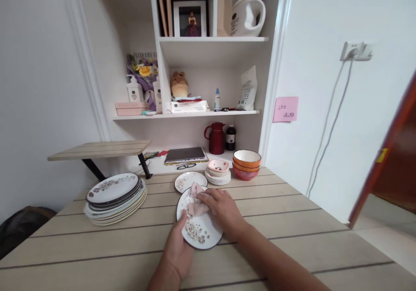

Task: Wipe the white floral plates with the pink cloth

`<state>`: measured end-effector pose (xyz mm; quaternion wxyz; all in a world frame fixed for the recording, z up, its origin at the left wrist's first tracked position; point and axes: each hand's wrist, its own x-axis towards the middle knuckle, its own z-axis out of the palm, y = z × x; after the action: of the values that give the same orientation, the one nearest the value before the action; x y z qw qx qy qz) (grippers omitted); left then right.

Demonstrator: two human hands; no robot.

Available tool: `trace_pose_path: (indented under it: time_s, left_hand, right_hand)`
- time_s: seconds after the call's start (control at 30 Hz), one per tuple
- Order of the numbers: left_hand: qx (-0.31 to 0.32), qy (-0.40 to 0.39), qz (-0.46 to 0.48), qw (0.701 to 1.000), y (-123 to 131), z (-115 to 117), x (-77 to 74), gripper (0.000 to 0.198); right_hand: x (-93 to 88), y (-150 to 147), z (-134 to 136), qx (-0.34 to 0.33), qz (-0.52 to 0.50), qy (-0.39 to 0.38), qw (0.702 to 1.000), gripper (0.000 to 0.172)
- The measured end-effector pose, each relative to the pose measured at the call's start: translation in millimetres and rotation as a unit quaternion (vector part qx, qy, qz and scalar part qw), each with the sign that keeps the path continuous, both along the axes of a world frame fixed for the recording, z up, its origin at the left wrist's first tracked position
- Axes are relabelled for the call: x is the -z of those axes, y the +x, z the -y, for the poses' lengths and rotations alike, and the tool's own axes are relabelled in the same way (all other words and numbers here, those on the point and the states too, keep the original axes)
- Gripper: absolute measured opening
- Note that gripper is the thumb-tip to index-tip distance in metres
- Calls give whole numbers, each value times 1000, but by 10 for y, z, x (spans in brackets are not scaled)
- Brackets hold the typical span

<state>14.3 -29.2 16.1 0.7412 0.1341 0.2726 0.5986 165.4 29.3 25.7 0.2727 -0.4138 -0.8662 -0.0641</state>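
Observation:
A white plate with a dark rim and brown flower pattern [208,232] is tilted above the table in front of me. My left hand [178,243] grips its lower left edge, thumb on top and the other fingers hidden underneath. My right hand [224,208] presses a pink cloth [197,208] onto the upper part of the plate, its fingers closed over the cloth. Just behind lies another flowered plate [185,180], partly covered by the held one.
A tall stack of plates [117,195] stands at the left beside a small wooden riser [100,149]. Behind my right hand are small dishes on saucers [218,176] and stacked orange and red bowls [246,165]. Farther back are glasses [186,166], a laptop [185,153] and a red jug [216,138].

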Motion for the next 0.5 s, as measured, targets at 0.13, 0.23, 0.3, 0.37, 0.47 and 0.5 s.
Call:
trace_pose_path:
  time_s: [0.13, 0.23, 0.3, 0.37, 0.47, 0.5]
  left_hand:
    - [-31, 7, -13, 999, -26, 0, 6, 46]
    - [-56, 2, -24, 998, -68, -33, 37, 47]
    - [-66, 3, -25, 998, -98, -46, 48, 44]
    - [-68, 9, -29, 997, -123, -44, 48, 40]
    - [-41, 7, -52, 998, -138, -31, 35, 36]
    - [-24, 5, -56, 998, -136, -30, 30, 36]
  right_hand:
    - [-76, 105, 35, -11, 25, 15, 1000, 35]
    - [-116, 113, 111, -33, 57, 8, 998, 28]
    - [-127, 87, 172, -57, 86, -12, 995, 24]
    - [-116, 29, 241, -91, 103, -27, 990, 21]
    - [-55, -111, 328, -152, 90, -12, 984, 25]
    - [-29, -160, 340, -161, 79, 3, 984, 29]
